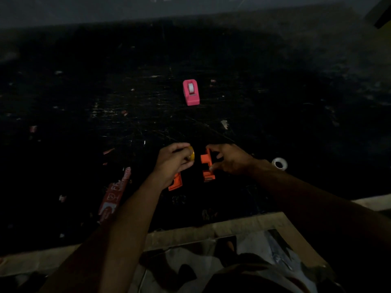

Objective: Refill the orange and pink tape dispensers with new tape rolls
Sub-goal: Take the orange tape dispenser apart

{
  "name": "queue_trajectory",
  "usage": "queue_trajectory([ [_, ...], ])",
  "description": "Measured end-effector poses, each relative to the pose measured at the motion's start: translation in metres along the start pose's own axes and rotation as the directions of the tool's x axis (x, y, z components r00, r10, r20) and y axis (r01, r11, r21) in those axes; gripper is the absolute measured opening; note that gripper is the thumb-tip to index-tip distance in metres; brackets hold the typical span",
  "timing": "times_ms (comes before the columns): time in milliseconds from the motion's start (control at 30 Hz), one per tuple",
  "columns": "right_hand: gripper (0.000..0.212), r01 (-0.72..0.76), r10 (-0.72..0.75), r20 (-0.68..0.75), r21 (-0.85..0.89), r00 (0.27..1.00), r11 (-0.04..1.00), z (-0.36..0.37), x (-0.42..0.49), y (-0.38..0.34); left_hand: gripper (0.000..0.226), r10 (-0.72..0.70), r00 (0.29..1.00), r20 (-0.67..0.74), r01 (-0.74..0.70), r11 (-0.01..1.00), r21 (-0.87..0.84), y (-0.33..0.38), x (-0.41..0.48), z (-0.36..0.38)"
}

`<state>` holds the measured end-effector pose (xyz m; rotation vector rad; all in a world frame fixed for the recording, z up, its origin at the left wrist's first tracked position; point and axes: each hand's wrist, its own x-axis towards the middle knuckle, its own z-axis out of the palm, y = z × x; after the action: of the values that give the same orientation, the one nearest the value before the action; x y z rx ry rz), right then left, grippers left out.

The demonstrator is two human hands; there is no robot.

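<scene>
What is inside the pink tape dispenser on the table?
A whitish tape roll sits in the pink tape dispenser. Only its upper edge shows; the pink walls cover the rest, so its core cannot be seen.

One camera sits on the person's head and looks forward and steeply down across a dark worktop [275, 98]. Both forearms enter from the bottom edge and meet just below mid-frame, close to the lens. There the left grip [172, 160] pinches a roll [192, 153] and the right grip [229, 158] holds the orange dispenser [207, 163]. The pink dispenser [191, 92] lies farther out, above centre. The worktop's near edge crosses the lower frame, and a grey wall [127, 9] bands the top.
</scene>
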<state>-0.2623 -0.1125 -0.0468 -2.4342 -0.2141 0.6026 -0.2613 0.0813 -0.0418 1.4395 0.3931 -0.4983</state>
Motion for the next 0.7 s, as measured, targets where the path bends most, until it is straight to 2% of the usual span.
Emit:
queue_trajectory([
  [167,0.083,-0.042,0.042,0.019,0.003,0.999,0.999,0.003,0.004,-0.001,0.023,-0.006,1.0,0.024,0.006,1.0,-0.017,0.0,0.002,0.003],
  [333,0.099,-0.08,0.079,0.059,0.007,0.995,0.997,-0.005,0.002,-0.001,0.023,-0.017,0.999,0.046,0.019,0.998,-0.064,0.001,0.008,0.009],
  [433,0.083,-0.081,0.08,0.02,0.016,0.997,0.997,-0.023,-0.003,-0.001,0.024,-0.015,0.998,0.061,0.019,0.998,-0.063,0.007,0.007,0.014],
  [567,0.048,-0.086,0.069,-0.14,-0.118,0.988,0.989,-0.062,-0.02,0.016,0.024,0.009,0.997,0.078,-0.005,0.999,-0.054,0.017,0.01,0.022],
  [700,0.036,-0.165,0.132,-0.191,-0.164,0.973,0.973,-0.083,-0.041,0.047,0.022,0.029,0.994,0.104,-0.024,0.999,-0.041,0.024,0.013,0.036],
])
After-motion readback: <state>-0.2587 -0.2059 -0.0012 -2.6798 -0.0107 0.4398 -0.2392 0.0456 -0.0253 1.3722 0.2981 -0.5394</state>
